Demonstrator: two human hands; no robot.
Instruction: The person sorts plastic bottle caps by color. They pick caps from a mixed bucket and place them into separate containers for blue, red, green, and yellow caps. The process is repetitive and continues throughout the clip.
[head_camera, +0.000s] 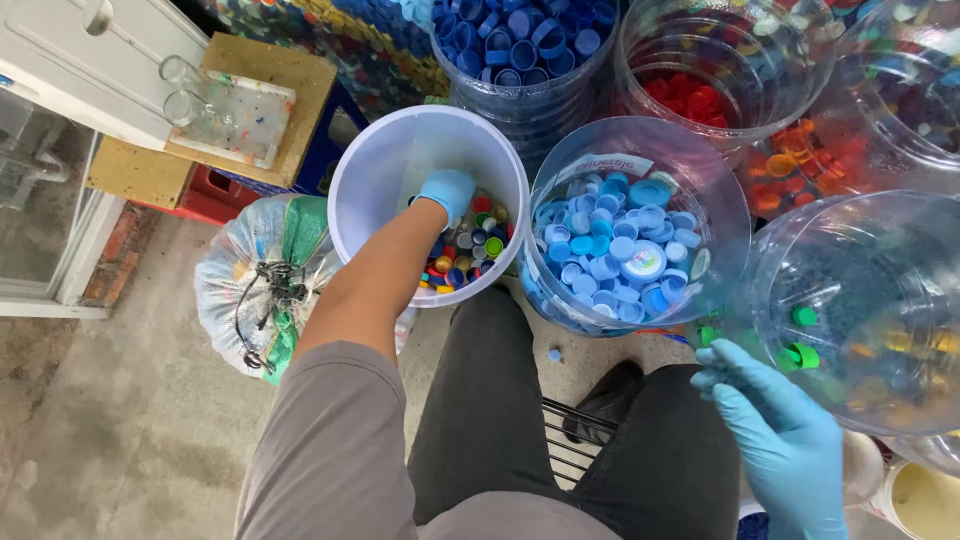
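Down, left hand (447, 190) in white bucket (370, 170)

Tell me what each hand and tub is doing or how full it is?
left hand: gloved, reaching down into the white bucket.
right hand: gloved, raised beside the clear tub.
white bucket: open, mixed caps at the bottom.
light blue cap tub: open, partly filled.
clear tub: few green caps.
plastic bag: tied shut.
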